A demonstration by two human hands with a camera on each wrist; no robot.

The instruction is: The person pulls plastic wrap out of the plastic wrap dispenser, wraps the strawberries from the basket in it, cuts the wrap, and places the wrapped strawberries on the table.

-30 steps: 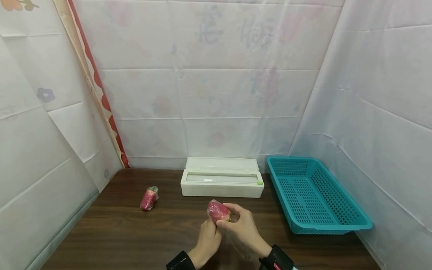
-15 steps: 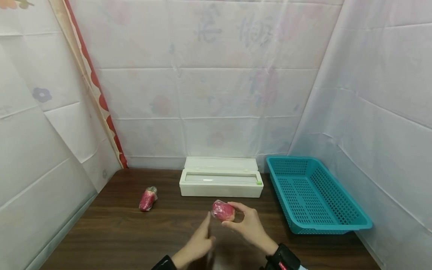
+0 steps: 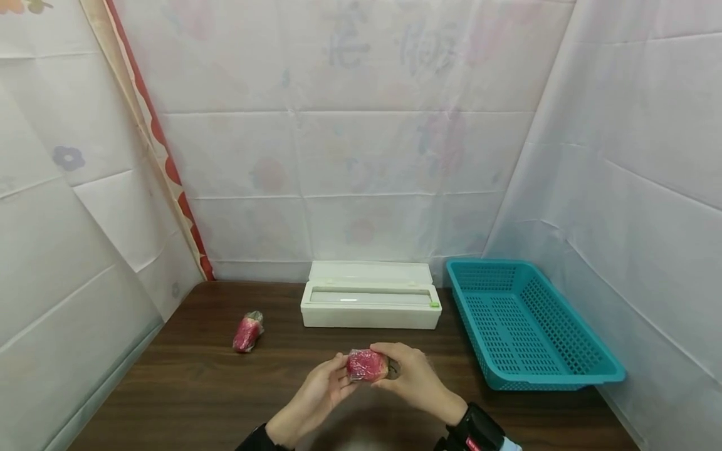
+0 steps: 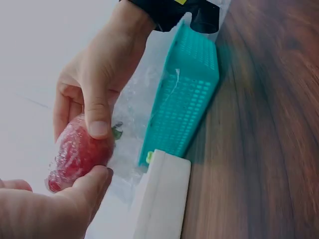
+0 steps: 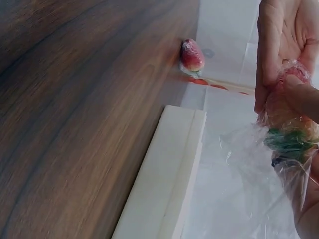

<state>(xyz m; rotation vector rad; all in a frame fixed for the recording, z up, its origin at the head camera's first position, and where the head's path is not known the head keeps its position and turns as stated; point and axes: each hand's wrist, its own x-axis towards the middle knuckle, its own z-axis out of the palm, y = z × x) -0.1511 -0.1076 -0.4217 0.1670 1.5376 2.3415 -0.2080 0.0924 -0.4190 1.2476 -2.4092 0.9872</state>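
Note:
A red, strawberry-like fruit (image 3: 366, 365) wrapped in cling film is between both hands, low over the front of the table. My right hand (image 3: 414, 379) pinches it from the right, thumb (image 4: 96, 112) on its side. Beside it, my left hand (image 3: 316, 394) is turned palm up, relaxed fingers touching the fruit's left end. Its green top (image 5: 289, 143) points toward the right palm, and loose cling film (image 5: 249, 164) trails there in the right wrist view. A second wrapped red fruit (image 3: 247, 332) lies on the table at left.
A white cling film dispenser (image 3: 369, 317) with raised lid and green slider stands at the back middle. To its right sits a teal perforated basket (image 3: 555, 379). The dark wooden table (image 3: 192, 388) meets white cloth walls (image 3: 361, 156) on several sides.
The left hand pulled away from the fruit, then came back palm up against its left end. The right hand kept its pinch, lowered slightly and turned the fruit more level.

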